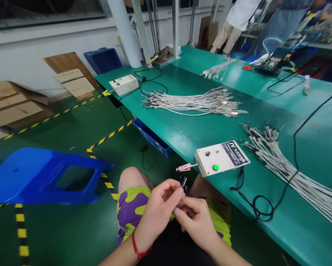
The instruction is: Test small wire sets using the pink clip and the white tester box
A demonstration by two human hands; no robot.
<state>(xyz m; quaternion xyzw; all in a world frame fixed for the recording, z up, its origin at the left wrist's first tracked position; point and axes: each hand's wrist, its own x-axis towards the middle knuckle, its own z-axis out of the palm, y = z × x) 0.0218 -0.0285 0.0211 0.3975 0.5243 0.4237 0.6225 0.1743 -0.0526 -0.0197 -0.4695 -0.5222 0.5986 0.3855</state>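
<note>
Above my lap, my left hand point(164, 199) pinches a cable point(184, 182) close to its end, where several thin coloured wires fan out past the fingertips. My right hand point(195, 218) is closed just beside it, thumb and fingers together at the same cable, whose rest is hidden by the hands. Just beyond the wires, a pink-tipped spindle point(184, 167) sticks out of a white box point(222, 158) with a green button, at the table's edge. A bundle of white cables point(290, 166) with stripped wire ends lies right of the box.
On the green table point(182, 129) lie another cable bundle point(193, 102) and a second white box point(124, 85). A black cord point(265, 207) loops near the right edge. A blue stool point(44, 173) lies to the left. A blue bin point(151, 136) sits below the table edge. A person point(238, 22) stands behind.
</note>
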